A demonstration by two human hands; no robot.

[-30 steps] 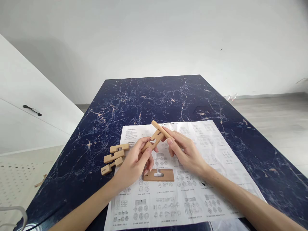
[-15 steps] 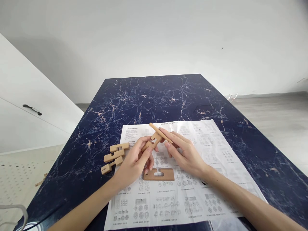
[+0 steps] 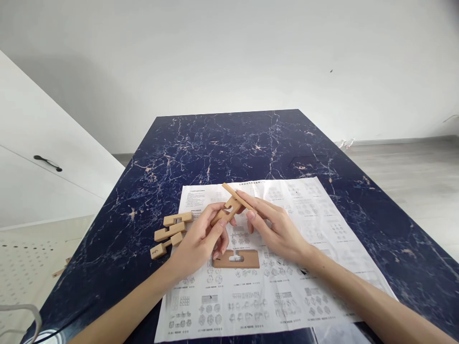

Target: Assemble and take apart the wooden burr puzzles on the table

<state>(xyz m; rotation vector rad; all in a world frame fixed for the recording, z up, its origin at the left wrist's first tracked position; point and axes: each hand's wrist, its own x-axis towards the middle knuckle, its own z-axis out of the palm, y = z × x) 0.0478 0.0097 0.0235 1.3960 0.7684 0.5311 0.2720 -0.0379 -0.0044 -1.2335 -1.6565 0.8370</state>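
Observation:
Above the printed sheet [image 3: 251,286], my left hand [image 3: 202,234] pinches a flat wooden puzzle piece [image 3: 231,209] with a cut-out slot. My right hand [image 3: 276,222] grips a second wooden puzzle piece [image 3: 229,189], seen nearly edge-on and crossing the upper end of the first at an angle. The two pieces touch or interlock there; the exact joint is hidden by fingers. Below the hands a flat slotted wooden piece [image 3: 253,259] lies on the sheet, its left end close to my left fingers.
Left of my left hand, several notched wooden blocks [image 3: 170,232] lie in a loose group by the sheet's edge. The dark blue marbled table [image 3: 222,143] ends before a white wall. A white cabinet [image 3: 46,157] stands left. A pale cable [image 3: 25,310] shows at lower left.
Almost nothing differs. My right fingers have shifted very slightly along the piece they hold; both pieces keep their crossing pose.

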